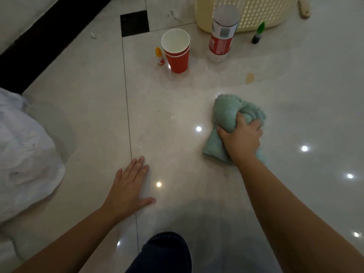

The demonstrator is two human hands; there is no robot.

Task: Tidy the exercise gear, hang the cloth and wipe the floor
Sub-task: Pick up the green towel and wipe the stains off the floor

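Right hand (241, 140): fingers are clenching the bunched green cloth (232, 117), pressing it onto the floor (177, 123). Left hand (129, 186): fingers are lying open and flat on the tile, bracing, holding nothing. Yellowish spot (250, 78) is sitting at 12 o'clock from the cloth, not yet wiped. Judgement: wiping is underway; hanging the cloth is remaining. No exercise gear is showing.

Red cups (176, 54), bottle (222, 36) block ahead (floor (177, 115) between bare).
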